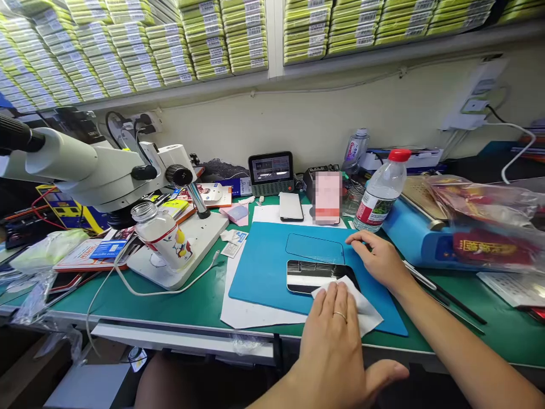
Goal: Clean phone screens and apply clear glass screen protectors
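Observation:
My left hand [334, 324], with a ring on one finger, lies palm down, fingers stretched and thumb spread out. Its fingers press a white wipe [368, 312] onto the right part of a smartphone [309, 278]. The phone's glossy dark face carries bright reflections; its right end is partly covered. Above it on the blue mat [264, 255] lies a clear, dark-edged screen protector [315, 247]. Near that protector's right end, my right hand [381, 258] rests with curled fingers, closed together. Whether anything is between those fingertips is hidden.
A microscope [93, 170] and an open white bottle [164, 238] stand left. Behind the mat are a white phone-like slab [291, 207] and a small display [271, 170]. A red-capped water bottle [381, 193] and blue machine [417, 238] stand right; tweezers [447, 301] lie beside the mat.

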A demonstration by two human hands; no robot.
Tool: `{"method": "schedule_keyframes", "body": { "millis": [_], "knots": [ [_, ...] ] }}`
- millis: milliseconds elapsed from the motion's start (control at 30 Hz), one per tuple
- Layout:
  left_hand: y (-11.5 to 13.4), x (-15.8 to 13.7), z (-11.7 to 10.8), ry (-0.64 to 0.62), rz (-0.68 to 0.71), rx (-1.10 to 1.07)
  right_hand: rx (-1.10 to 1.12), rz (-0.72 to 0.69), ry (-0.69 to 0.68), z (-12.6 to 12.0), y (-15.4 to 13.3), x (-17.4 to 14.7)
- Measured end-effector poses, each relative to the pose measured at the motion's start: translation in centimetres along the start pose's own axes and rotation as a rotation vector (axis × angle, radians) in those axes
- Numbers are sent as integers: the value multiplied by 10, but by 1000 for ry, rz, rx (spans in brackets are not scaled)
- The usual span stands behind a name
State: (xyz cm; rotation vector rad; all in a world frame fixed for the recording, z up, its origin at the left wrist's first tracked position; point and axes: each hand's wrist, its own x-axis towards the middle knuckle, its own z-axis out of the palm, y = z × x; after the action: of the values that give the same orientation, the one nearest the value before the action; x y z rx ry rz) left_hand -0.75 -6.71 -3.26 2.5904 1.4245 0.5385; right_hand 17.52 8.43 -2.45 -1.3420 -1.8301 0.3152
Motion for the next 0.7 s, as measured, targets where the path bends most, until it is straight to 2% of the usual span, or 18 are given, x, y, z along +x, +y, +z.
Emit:
{"method": "schedule_keyframes", "body": {
  "millis": [167,267,367,533,700],
  "knots": [
    [-41,-26,-16,0,-89,50,-5,-6,-13,0,-1,0],
    [-58,-31,-23,-36,-112,89,-8,-7,-21,0,-3,1],
    [-64,-24,-24,-54,-114,107,-4,-10,-14,0,-3,0],
    [-66,-9,-23,-48,-203,121,-7,-6,-12,-1,-4,-1],
    [-68,-3,-24,-46,-192,111,-6,-3,-8,0,-3,-1]
  ]
}}
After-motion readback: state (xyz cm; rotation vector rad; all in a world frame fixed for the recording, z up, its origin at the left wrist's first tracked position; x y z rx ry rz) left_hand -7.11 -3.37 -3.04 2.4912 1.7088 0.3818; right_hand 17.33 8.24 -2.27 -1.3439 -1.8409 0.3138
